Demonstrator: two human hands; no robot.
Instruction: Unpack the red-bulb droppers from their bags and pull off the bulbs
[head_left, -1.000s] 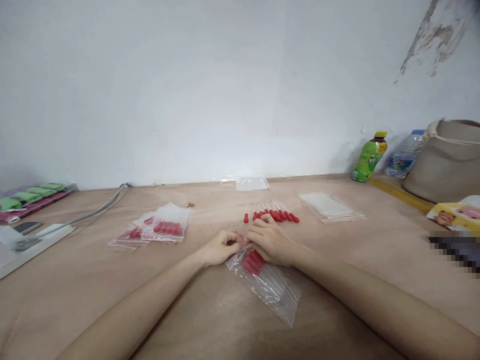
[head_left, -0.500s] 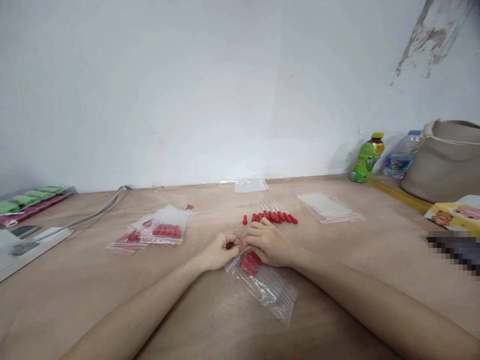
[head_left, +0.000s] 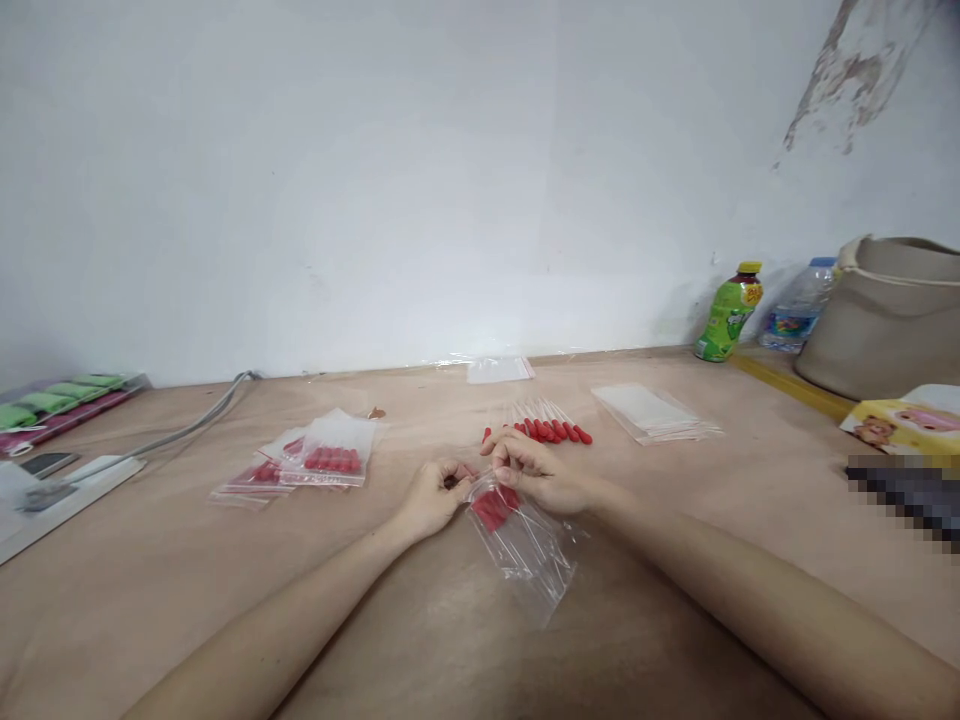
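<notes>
- Droppers (head_left: 495, 508) with red bulbs lay inside a clear bag (head_left: 529, 575) in front of the person, bulbs gathered by its upper edge and thin stems running toward the near end. With the bulbs up there, the bag's weight probably sat close to the fingers.
- Left hand (head_left: 433, 500) had thumb and forefinger together, clamped on the bag's upper left corner, likely because the edge gave thin film to pinch.
- Right hand (head_left: 536, 475) pinched the same edge farther along. Two pinches presumably kept that edge steady without squeezing the bulbs; how much film sat between the fingertips could not be told.
- Loose droppers (head_left: 555, 430) lay just beyond the right hand, bulbs toward the person, seemingly so that the thick ends were easiest to take. Fingers hid part of the row.
- Flat bags (head_left: 654, 412) were stacked farther right, perhaps to stay handy yet off the working spot.
- Filled bags (head_left: 334, 458) overlapped at the left, well apart from the loose droppers, which would keep packed and unpacked separate.
- Near the wall (head_left: 375, 200) lay another flat bag (head_left: 499, 371).
- Outermost, at the right, stood a green bottle (head_left: 726, 318) and a bucket (head_left: 877, 325), aside from the hands' space.
</notes>
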